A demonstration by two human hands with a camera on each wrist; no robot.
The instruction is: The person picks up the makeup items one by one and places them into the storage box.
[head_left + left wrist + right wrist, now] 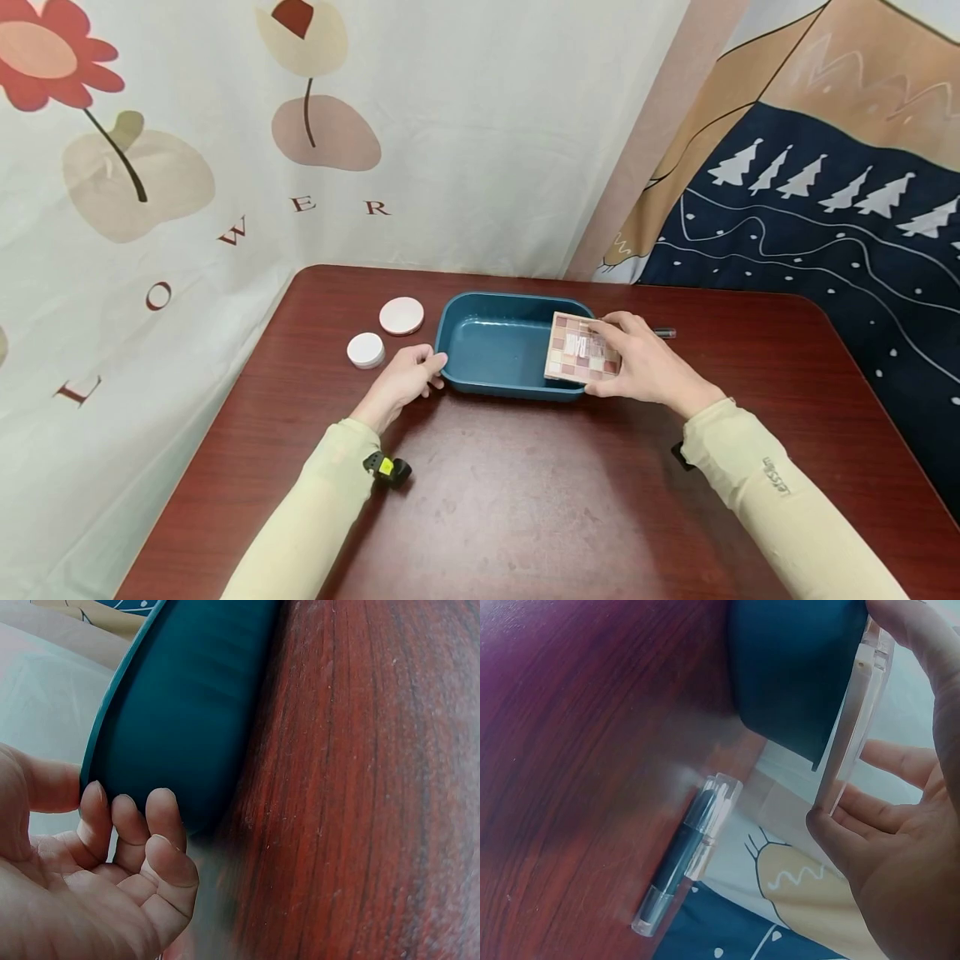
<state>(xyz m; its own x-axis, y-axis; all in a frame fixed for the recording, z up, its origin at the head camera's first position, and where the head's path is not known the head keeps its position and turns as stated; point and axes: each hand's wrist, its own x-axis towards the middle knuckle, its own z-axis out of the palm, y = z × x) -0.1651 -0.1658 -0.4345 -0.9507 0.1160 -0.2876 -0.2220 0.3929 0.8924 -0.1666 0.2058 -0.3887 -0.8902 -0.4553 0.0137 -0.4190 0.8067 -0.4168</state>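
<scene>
A dark teal rectangular tub (pixel 487 389) stands toward the back of the table. At its left end my left hand (pixel 403 382) pinches the rim between thumb and fingers, and in the left wrist view the fingertips press on the tub's outer wall (pixel 180 712). With my right hand (pixel 652 364) I grip an eyeshadow palette (pixel 576 348) by its edges, tilted over the tub's right end. Its lid carries a grid of beige, pink and brown squares. Seen edge-on in the right wrist view, the palette (pixel 847 739) overlaps the tub's rim.
Left of the tub sit two round white-topped containers, a larger one (pixel 401 315) behind a smaller one (pixel 366 350). Dark clear-capped pen-like sticks (pixel 676 862) lie on the table right of the tub, partly behind my right hand in the head view. Printed curtains hang behind the table (pixel 510 500).
</scene>
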